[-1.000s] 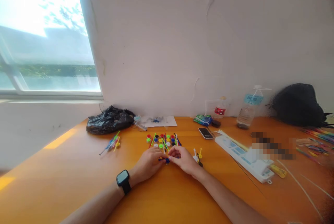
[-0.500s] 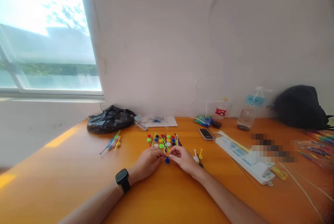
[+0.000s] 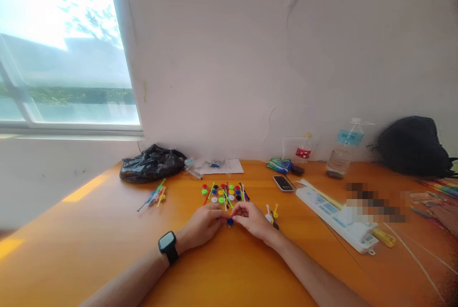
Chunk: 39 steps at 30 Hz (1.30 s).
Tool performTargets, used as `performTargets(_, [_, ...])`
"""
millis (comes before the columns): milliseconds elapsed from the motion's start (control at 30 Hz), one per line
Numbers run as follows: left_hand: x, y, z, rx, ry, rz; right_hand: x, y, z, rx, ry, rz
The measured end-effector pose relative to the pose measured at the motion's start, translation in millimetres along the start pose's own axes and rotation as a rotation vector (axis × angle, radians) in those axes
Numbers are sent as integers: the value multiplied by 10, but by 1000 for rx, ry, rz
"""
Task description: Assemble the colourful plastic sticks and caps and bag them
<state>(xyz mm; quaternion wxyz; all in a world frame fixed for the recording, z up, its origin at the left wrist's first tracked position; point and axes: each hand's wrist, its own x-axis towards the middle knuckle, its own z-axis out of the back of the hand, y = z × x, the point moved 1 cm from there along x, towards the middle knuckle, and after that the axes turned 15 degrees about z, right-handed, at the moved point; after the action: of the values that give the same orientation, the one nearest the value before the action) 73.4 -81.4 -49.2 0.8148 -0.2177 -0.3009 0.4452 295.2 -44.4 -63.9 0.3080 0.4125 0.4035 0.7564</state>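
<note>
"Where is the blue piece [image 3: 230, 222] now?"

"It's just on the near side of the colored rounds [image 3: 221, 193], between two hands. Let's find everything by those rounds."

"What is the left hand [image 3: 202, 223] doing?"

"It's on the near side too, a bit left of the rounds. Its thumb and pointing finger are almost closed, and they pinch the blue piece. Some blue peeks out between them."

"And the right hand [image 3: 252, 218]?"

"It's near and a bit right of the rounds. Its fingers are curled and the tips are close together, right at the blue piece. I can't tell if they grip it."

"What's different from half a second ago?"

"The fingertips of both hands are closer together. Back then a blue bar showed across the gap. Now fingers hide most of it. The watch [image 3: 167, 242] looked dark, and now its face is bright."

"Did the rounds move?"

"No, they look the same. The left pile [image 3: 156, 195] is still left of them, and the little white, yellow and black pieces [image 3: 268, 217] are still to their right."
</note>
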Motion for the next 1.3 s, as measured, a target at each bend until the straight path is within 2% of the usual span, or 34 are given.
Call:
performTargets(300, [9,-93,-1,269,-44,-142,7,-68,-2,-107,29,64])
performTargets(533, [15,-94,-103,338,-61,-142,9,-116,-23,-176,43,50])
performTargets(667, [16,-97,-96,319,-68,-123,-4,-21,-50,-223,52,71])
performTargets(733, [5,-118,-59,288,-69,-110,-37,76,-64,-285,55,120])
performTargets(867, [-16,-132,45,166,-91,-85,-119,286,-98,-499,112,339])
performTargets(933, [-15,-100,91,84,-149,-36,-139,354,-110,-603,158,387])
performTargets(1067, [6,9,158,30,-329,100,-131,412,-99,-757,196,377])
performTargets(1200, [36,140,217,39,-442,195,-139,421,-68,-760,226,334])
performTargets(1300, [56,285,239,78,-476,230,-151,436,-33,-742,209,288])
